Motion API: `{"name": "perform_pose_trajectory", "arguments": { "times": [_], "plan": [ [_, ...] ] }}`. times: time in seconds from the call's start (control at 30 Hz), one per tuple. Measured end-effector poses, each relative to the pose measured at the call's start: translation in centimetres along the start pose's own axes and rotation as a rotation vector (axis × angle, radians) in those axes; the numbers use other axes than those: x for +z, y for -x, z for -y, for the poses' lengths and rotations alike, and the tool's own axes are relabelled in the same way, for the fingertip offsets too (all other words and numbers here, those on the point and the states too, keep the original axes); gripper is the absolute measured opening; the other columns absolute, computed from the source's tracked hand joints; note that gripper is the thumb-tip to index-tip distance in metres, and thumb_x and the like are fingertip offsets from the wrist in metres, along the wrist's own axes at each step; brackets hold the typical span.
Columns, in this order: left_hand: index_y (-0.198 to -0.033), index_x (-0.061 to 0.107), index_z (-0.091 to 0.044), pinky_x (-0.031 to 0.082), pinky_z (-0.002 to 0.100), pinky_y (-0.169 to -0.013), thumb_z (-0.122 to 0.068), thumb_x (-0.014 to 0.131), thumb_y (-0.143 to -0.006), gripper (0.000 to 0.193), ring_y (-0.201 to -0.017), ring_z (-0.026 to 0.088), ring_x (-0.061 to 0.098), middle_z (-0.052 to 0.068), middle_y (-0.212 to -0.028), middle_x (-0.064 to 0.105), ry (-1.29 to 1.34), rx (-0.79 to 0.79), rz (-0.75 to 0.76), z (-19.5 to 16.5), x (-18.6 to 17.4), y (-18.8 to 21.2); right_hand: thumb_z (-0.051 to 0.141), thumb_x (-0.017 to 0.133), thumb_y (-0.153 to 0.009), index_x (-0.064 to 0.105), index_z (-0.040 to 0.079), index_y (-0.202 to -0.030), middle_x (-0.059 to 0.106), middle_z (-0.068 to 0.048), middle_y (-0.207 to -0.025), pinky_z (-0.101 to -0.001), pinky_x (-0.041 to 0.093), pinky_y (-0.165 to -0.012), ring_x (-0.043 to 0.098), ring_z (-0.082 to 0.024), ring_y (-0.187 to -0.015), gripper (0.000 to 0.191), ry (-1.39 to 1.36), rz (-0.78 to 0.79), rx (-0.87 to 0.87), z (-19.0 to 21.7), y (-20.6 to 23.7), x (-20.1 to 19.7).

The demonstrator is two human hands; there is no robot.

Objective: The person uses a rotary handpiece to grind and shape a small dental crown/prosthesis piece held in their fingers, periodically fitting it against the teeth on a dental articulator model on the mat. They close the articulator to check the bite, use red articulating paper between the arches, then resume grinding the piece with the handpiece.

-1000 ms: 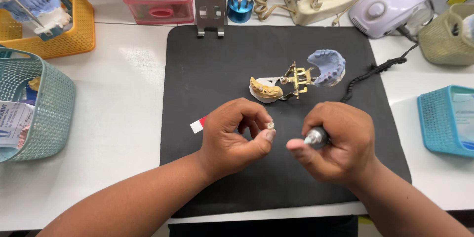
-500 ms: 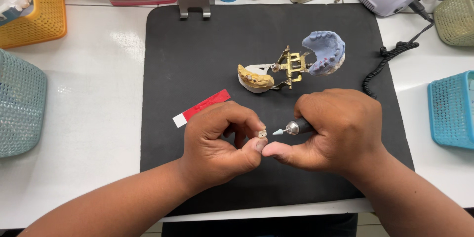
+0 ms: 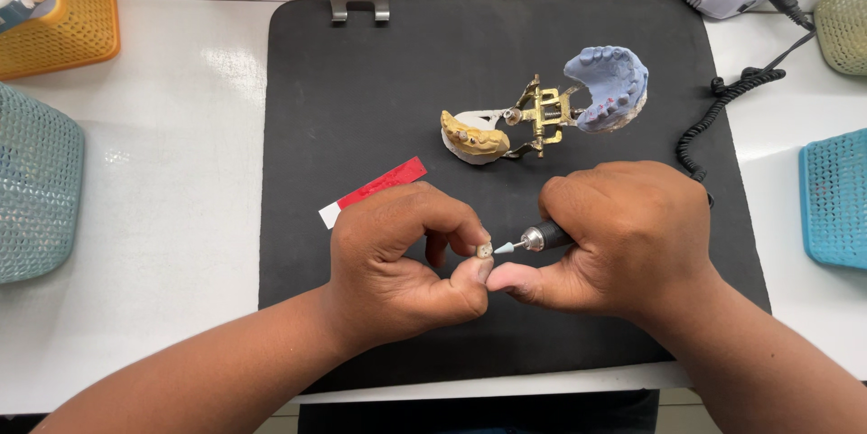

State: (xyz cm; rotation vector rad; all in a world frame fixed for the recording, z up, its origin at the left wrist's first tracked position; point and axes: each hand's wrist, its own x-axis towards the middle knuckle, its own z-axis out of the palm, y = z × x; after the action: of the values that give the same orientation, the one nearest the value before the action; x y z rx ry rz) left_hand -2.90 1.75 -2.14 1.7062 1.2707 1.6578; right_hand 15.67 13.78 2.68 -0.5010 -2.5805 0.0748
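Pinching a tiny crown between thumb and forefinger, your left hand is closed tight on it, with the other fingers curled under. Judge it light, hard and brittle, and smooth enough to slip, so take it by its sides with the fingertip pads and leave the top face bare. Your right hand is wrapped shut around the handpiece, whose pale pointed tip sits just beside the crown, nearly touching it; whether it makes contact you cannot tell. Both thumbs meet below the crown, bracing hand against hand. Beyond your right knuckles the articulator lies on the black mat, with a yellow cast and a blue cast. Near your left knuckles lies a red strip.
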Motion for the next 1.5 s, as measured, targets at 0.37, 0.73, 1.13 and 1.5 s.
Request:
{"name": "perform_pose_trajectory", "arguments": {
  "times": [0.37,0.73,1.13,1.5],
  "plan": [
    [-0.090,0.066,-0.009,0.047,0.019,-0.055,-0.009,0.078,-0.080,0.016,-0.066,0.005,0.063,0.000,-0.081,0.069,-0.010,-0.006,0.035,-0.08,-0.09,-0.12,0.080,0.065,-0.072,0.046,0.010,-0.053,0.040,-0.003,-0.047,-0.0369,0.033,-0.042,0.046,-0.021,-0.042,0.075,0.000,0.000,-0.024,-0.01,0.01,0.26],
    [-0.089,0.066,-0.009,0.048,0.018,-0.053,-0.009,0.077,-0.080,0.014,-0.066,0.005,0.064,-0.001,-0.080,0.069,-0.004,-0.021,0.042,-0.23,-0.12,-0.14,0.080,0.065,-0.072,0.049,0.010,-0.054,0.041,-0.002,-0.046,-0.0369,0.033,-0.041,0.047,-0.021,-0.041,0.074,0.006,0.019,-0.018,0.02,-0.01,0.27],
    [-0.089,0.067,-0.010,0.048,0.018,-0.053,-0.011,0.076,-0.082,0.012,-0.064,0.005,0.063,-0.002,-0.078,0.068,-0.002,-0.031,0.047,-0.18,-0.09,-0.13,0.080,0.065,-0.070,0.049,0.009,-0.054,0.041,-0.004,-0.047,-0.0379,0.032,-0.041,0.046,-0.022,-0.042,0.075,0.005,0.040,-0.020,-0.14,-0.07,0.25],
    [-0.089,0.067,-0.009,0.048,0.018,-0.053,-0.011,0.076,-0.081,0.012,-0.065,0.005,0.063,-0.001,-0.079,0.069,0.003,-0.046,0.049,-0.27,-0.14,-0.17,0.079,0.064,-0.071,0.047,0.009,-0.052,0.040,-0.004,-0.046,-0.0376,0.033,-0.042,0.046,-0.022,-0.042,0.075,0.000,0.038,-0.012,-0.15,-0.09,0.36]
  ]
}}
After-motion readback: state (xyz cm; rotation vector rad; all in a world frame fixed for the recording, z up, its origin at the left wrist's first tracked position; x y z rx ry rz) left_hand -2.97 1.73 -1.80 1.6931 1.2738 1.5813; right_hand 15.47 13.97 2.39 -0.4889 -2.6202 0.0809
